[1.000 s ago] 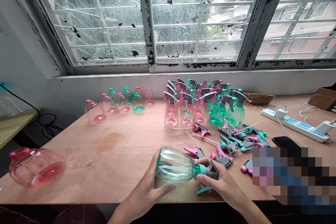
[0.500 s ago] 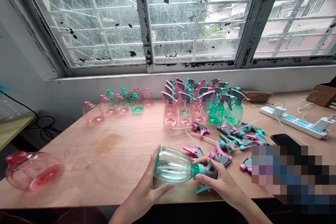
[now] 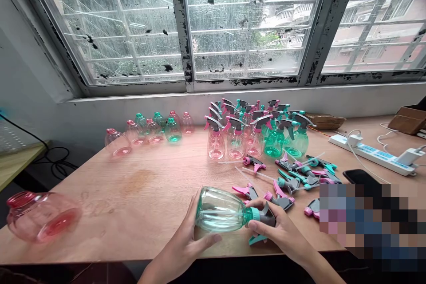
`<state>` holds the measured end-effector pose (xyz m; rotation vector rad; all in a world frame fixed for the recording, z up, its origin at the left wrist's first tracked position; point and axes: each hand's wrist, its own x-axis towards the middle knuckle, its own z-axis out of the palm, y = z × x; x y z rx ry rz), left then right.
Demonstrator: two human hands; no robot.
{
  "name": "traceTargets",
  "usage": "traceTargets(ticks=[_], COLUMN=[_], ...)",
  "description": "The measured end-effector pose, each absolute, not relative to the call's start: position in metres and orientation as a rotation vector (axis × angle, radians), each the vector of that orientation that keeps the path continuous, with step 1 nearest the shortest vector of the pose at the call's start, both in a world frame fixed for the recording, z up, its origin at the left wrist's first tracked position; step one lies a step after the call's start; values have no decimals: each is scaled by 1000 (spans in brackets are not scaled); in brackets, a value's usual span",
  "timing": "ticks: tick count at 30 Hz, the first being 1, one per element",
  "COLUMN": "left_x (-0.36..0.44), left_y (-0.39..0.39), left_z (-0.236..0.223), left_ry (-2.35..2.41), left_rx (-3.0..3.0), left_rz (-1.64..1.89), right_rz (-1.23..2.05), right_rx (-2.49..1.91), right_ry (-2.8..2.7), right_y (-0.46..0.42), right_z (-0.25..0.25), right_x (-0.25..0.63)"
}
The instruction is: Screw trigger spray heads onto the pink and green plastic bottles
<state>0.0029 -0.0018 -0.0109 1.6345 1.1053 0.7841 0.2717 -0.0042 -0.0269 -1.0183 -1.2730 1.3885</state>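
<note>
A clear green spray bottle lies sideways in the air over the table's front edge, its base to the left. My left hand cradles the base end, thumb below and fingers behind it. Around the neck, my right hand grips the grey and teal spray head, which sits on the bottle's mouth; its teal trigger points down. Just behind the hands lie loose pink and grey spray heads. Whether the collar is fully tightened cannot be seen.
Assembled pink and green spray bottles stand in rows by the wall. Headless bottles stand at back left, and a pink one at front left. More spray heads, a phone and a power strip lie to the right.
Almost nothing differs. The bottle and both hands keep the same place and grip, with only a very slight shift.
</note>
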Motion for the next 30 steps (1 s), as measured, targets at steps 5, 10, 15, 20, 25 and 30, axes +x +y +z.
traceTargets(ticks=[5,10,15,20,25,30], left_x=[2,3,3,2,2,1], left_y=[1,0,-2,-3,-1,0], left_z=[-14,-15,-10,-8,-11,-15], left_ry=[1053,1017,964,995,990,974], left_rx=[1661,1632,1595,1623,1617,1607], left_rz=[821,843,819,830,837,840], right_rz=[1387,1403,1405,1411,1418,1431], right_rx=[-1041,-1037,-1004,-1013,-1017,-1004], right_ry=[-1297,-1289,-1289,-1296,-1306,-1295], right_y=[-4,-4,-6,-6,-5,-5], right_z=[-30,-30,-26,-26,-27,-27], right_x=[273,273,273,273,274,273])
